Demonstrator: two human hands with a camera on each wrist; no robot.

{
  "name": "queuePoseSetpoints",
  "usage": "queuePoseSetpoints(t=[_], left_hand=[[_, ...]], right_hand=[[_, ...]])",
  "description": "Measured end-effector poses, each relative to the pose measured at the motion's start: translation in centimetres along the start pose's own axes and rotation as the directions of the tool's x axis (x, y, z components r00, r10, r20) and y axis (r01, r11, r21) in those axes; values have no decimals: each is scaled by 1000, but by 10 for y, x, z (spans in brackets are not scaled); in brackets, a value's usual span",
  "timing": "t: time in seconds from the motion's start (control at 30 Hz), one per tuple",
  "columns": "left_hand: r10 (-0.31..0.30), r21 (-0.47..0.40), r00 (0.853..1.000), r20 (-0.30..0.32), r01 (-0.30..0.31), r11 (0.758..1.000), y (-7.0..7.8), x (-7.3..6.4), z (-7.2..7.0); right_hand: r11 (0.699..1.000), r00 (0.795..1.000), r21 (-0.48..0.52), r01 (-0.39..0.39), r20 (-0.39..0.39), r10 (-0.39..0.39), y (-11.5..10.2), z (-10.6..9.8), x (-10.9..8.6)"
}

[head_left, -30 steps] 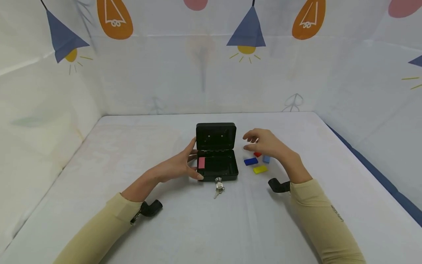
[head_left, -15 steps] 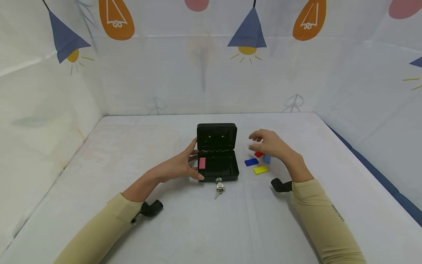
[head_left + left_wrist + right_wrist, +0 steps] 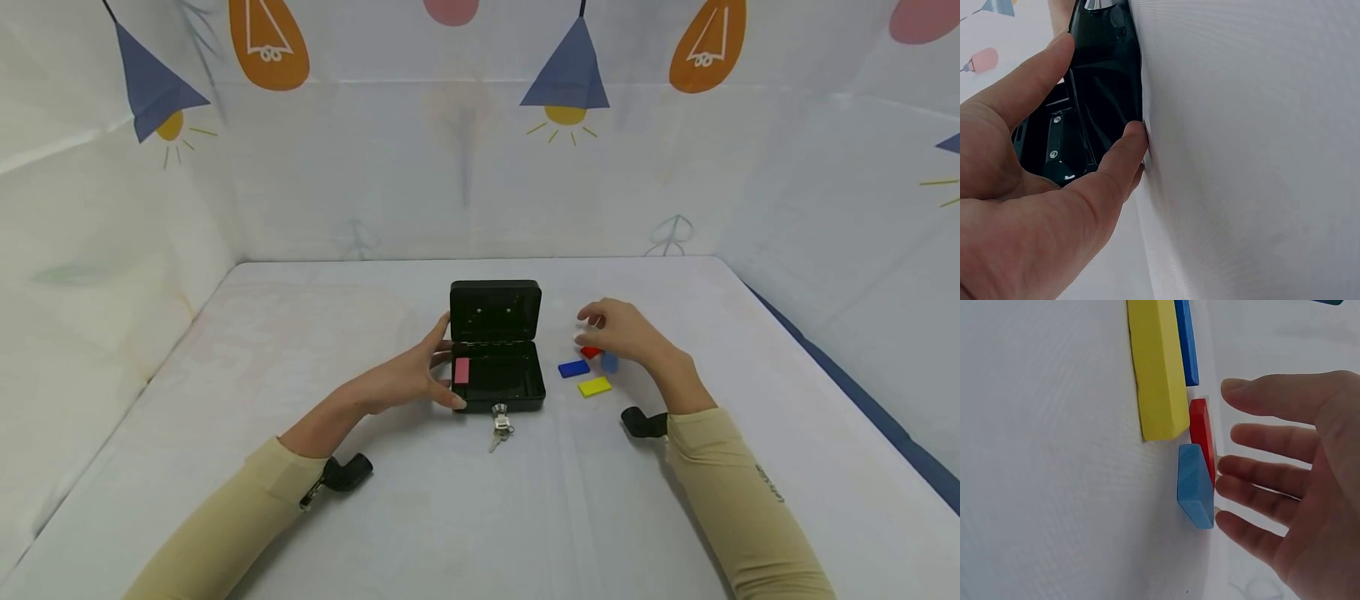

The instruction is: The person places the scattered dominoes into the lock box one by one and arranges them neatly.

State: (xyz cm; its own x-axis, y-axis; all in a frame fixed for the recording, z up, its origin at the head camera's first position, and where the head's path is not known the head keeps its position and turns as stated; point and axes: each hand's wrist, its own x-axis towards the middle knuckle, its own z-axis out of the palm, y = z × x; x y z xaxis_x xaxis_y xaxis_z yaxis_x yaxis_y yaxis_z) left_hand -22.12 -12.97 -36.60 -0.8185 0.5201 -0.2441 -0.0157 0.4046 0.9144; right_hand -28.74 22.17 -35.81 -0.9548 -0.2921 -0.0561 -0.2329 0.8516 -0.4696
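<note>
A small black cash box (image 3: 497, 375) stands with its lid up, a key (image 3: 497, 437) hanging from its front lock. Inside, a pink block (image 3: 462, 371) lies at the left. My left hand (image 3: 401, 379) rests against the box's left side, thumb at the front corner and fingers spread toward the back; the left wrist view shows them touching the black wall (image 3: 1107, 94). Over the loose blocks hovers my right hand (image 3: 618, 329), fingers apart and loosely bent, holding nothing visible. Nearest to it are a red block (image 3: 1200, 434) and a light blue block (image 3: 1194, 487).
A yellow block (image 3: 595, 387) and a dark blue block (image 3: 573, 368) lie right of the box. The table has a white cover (image 3: 420, 517). White printed sheets (image 3: 360, 167) enclose it at the back and sides.
My right hand has shifted right and slightly nearer to me, away from the box, with its thumb and fingers closer together. The left hand stays against the box.
</note>
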Motion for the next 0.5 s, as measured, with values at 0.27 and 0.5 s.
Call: queuePoseSetpoints(t=[0.27, 0.5], left_hand=[[-7, 9, 1000, -4, 8, 1000, -2, 1, 0], [-6, 14, 1000, -8, 6, 1000, -2, 2, 0]], right_hand=[[998, 998, -19, -66, 4, 66, 3, 1, 1], [989, 991, -70, -132, -3, 132, 6, 1, 1]])
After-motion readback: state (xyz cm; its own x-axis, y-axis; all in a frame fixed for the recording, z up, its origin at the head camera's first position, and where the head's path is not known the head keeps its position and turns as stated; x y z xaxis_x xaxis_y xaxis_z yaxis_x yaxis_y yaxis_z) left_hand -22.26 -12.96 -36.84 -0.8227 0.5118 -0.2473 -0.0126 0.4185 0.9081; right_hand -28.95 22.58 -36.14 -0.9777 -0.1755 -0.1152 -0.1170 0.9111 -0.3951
